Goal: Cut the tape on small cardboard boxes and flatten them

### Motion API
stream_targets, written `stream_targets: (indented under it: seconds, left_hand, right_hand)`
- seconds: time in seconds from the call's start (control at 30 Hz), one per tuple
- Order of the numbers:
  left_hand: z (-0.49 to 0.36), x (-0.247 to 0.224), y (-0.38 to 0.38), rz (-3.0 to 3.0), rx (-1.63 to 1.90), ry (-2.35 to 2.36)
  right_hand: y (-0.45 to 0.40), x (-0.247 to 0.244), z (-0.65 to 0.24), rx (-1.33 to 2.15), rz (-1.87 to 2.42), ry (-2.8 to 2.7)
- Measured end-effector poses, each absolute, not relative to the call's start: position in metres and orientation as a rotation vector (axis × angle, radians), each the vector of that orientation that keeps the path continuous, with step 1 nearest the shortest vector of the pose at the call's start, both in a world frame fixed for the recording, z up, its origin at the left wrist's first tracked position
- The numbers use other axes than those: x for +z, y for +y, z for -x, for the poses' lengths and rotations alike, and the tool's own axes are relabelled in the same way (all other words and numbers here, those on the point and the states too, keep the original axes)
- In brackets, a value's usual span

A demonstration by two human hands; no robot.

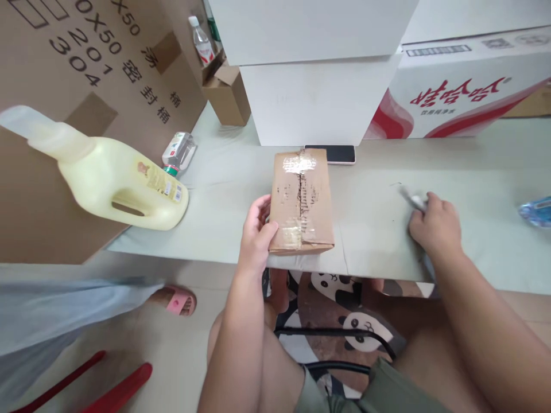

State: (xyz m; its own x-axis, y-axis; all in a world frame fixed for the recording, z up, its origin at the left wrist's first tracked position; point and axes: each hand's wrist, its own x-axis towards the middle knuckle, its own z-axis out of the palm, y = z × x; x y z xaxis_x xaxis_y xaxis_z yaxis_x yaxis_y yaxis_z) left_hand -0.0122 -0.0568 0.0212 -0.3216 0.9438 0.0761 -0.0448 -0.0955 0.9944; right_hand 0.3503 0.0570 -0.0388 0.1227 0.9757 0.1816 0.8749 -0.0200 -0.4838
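Note:
A small brown cardboard box [316,198] sits on the pale green tabletop, with shiny clear tape and dark marks along its top seam. My left hand [258,229] grips its left side, thumb near the front corner and fingers against the side face. To the right and apart from the box, my right hand [437,223] is closed around a slim grey utility knife [414,199], blurred by motion, its tip pointing away to the upper left. Behind the box lies a phone [342,154], partly hidden by it.
White cartons [318,103] stand along the back, beside a red-and-white carton [456,97]. At left are a large yellow jug [129,172], a clear bottle [179,152] and a big brown carton [142,34]. A blue plastic packet [537,212] lies far right. Another person's sandalled foot [183,301] shows lower left.

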Motion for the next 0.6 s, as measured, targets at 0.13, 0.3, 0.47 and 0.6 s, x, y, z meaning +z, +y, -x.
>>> stream_targets:
  seconds: [0.13,0.3,0.47,0.6]
  left_hand:
    - [0.008,0.021,-0.059,-1.164,1.542,1.388]
    - [0.001,0.022,-0.064,-1.507,1.502,1.503]
    - [-0.014,0.025,-0.062,-1.815,1.514,1.497]
    - [-0.024,0.023,-0.058,-1.991,1.453,1.486]
  right_hand:
    - [0.053,-0.034,-0.344,0.247,1.835,-1.868]
    - [0.031,0.004,-0.29,0.682,1.619,-1.558]
    - [0.004,0.049,-0.252,1.171,1.095,-1.246]
    - [-0.011,0.062,-0.247,1.243,0.998,-1.3]
